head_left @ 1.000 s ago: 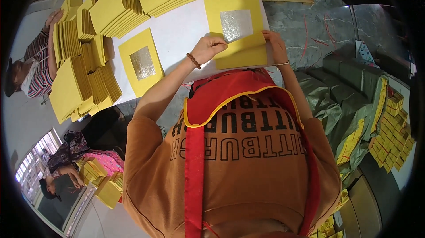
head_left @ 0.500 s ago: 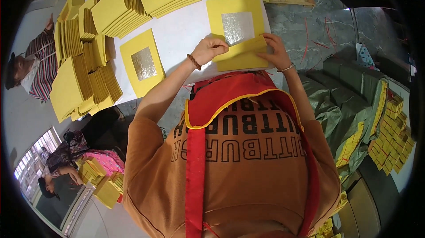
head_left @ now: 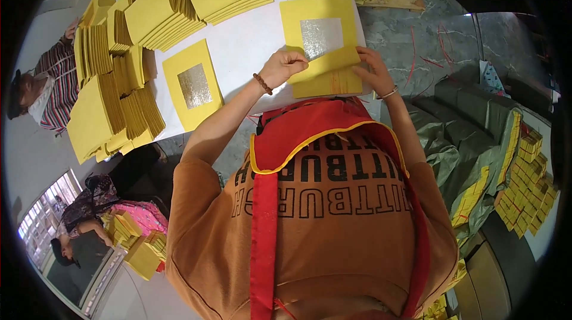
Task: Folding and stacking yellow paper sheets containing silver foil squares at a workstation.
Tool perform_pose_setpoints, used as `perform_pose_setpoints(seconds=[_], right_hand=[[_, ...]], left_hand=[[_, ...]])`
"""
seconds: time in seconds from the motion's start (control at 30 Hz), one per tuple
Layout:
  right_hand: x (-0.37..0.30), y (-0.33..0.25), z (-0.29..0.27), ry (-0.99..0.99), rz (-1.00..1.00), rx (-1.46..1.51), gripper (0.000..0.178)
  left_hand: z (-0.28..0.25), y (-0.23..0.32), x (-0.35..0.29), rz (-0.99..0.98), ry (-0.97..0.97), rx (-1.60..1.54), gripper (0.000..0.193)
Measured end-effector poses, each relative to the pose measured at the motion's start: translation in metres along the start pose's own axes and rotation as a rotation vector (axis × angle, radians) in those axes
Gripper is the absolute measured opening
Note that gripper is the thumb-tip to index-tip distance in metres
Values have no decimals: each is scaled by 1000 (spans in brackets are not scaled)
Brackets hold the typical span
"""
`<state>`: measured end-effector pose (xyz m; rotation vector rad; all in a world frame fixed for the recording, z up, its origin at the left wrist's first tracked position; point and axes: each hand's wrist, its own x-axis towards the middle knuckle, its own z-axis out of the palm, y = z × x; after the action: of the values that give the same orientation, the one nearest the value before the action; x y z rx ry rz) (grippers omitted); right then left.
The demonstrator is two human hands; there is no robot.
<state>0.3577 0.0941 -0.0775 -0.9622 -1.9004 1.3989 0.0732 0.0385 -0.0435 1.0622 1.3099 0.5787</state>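
Observation:
A yellow paper sheet with a silver foil square (head_left: pixel 322 33) lies at the right end of the white table, its near part raised as a flap (head_left: pixel 336 61) or covered by another sheet; I cannot tell which. My left hand (head_left: pixel 283 69), wearing a beaded bracelet, pinches the left end of the flap. At its right end is my right hand (head_left: pixel 375 74), thumb apart from the fingers and fingertips against the flap's corner. Orange streaks (head_left: pixel 341 82) show on the yellow paper below the flap. A second foil-square sheet (head_left: pixel 193 85) lies left of my left forearm.
Stacks of yellow paper (head_left: pixel 158 13) cover the table's far and left parts. Two other people (head_left: pixel 56 85) are at the left. Green sacking (head_left: pixel 465 120) and bundled yellow paper (head_left: pixel 527 186) stand at the right. Red strips (head_left: pixel 432 60) lie on the grey floor.
My right thumb has drawn back a little from the near paper. Orange streaks now show below the flap. My left hand keeps its pinch in nearly the same place.

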Motion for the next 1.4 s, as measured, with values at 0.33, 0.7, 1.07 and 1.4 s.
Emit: perform_pose_setpoints(seconds=[0.33,0.7,1.07,1.4], right_hand=[[-2,7,17,196,61,-50,21],[0,-42,-3,-76,-296,-528,25],[36,-43,38,368,278,-11,38],[43,-24,39,307,279,-234,39]], left_hand=[[-25,10,-21,627,99,921,57],[-10,-4,-35,889,282,792,24],[3,-2,-8,134,476,345,23],[12,5,-12,162,563,192,62]])
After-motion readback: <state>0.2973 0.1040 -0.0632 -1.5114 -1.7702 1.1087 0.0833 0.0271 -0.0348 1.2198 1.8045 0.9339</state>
